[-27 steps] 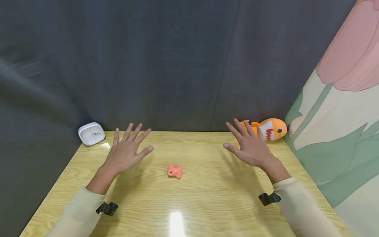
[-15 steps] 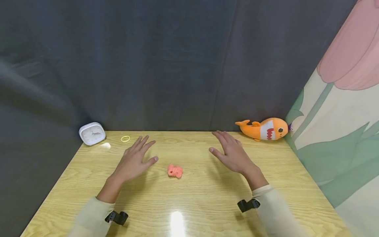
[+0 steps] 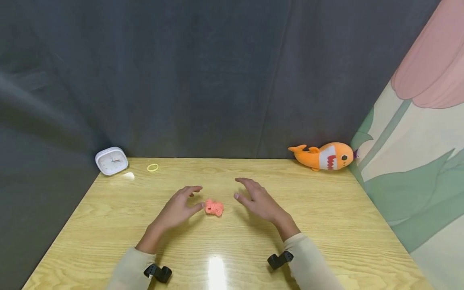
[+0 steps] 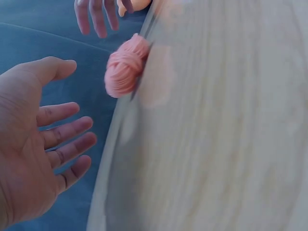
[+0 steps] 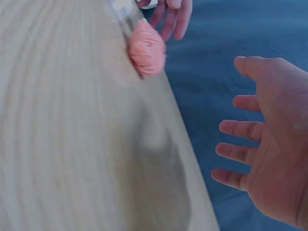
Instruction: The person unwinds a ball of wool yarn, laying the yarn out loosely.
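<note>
A small coral-pink bundle of yarn [image 3: 214, 208], wound and tied round its middle, lies on the wooden table between my hands. My left hand [image 3: 178, 209] is just left of it, fingers relaxed, with the thumb tip overlapping the bundle's edge in the head view. On the other side my right hand [image 3: 262, 203] hovers a little farther off, fingers extended and thumb apart. Both palms face inward and hold nothing. The left wrist view shows the yarn bundle [image 4: 126, 67] beyond the left thumb; in the right wrist view the bundle [image 5: 147, 49] sits past the right fingertips.
A white clock [image 3: 111, 160] stands at the table's back left corner, with a yellow ring [image 3: 153, 167] to its right. An orange plush shark [image 3: 324, 156] lies at the back right. A dark curtain [image 3: 203, 80] hangs behind the wooden table [image 3: 108, 225].
Both hands have moved inward and toward the near edge, closing in on the yarn bundle from either side. Their spread fingers have relaxed. The yellow ring and plush shark are now uncovered.
</note>
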